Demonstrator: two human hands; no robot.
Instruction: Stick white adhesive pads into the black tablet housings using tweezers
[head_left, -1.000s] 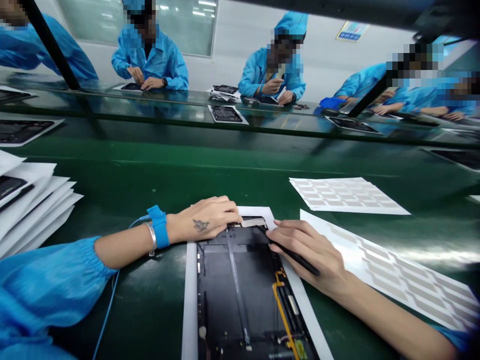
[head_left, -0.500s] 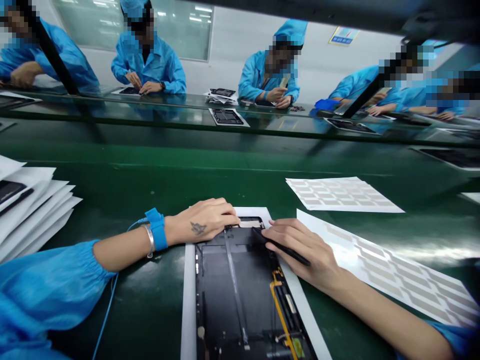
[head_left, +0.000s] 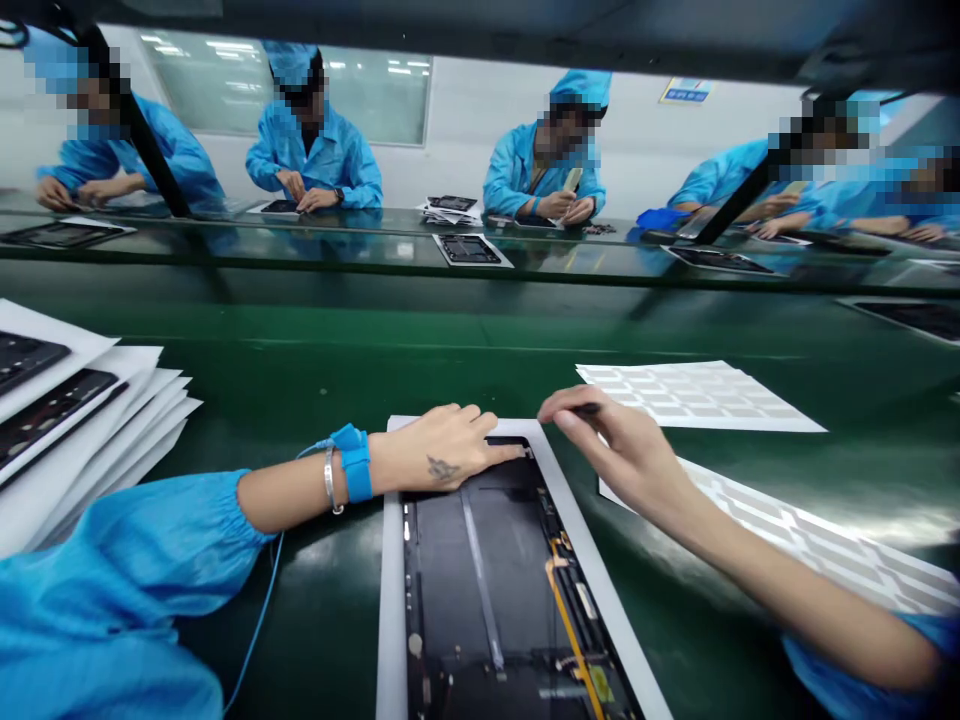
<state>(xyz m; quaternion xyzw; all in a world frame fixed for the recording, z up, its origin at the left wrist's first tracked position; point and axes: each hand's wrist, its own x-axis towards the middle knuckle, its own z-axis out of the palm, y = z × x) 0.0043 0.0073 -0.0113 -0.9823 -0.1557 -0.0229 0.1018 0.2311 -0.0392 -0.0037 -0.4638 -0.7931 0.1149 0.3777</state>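
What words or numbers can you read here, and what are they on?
I can't read any words or numbers. The blue-and-white sign on the far wall is too small and blurred, and the sheet of grey labels shows no readable print.

Bright overhead light, glare on green bench [head_left: 787, 510].

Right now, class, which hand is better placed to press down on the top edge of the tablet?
The left hand: it lies flat at the tablet's top end, fingers reaching across that edge. The right hand sits off to the side, pinching a black tool.
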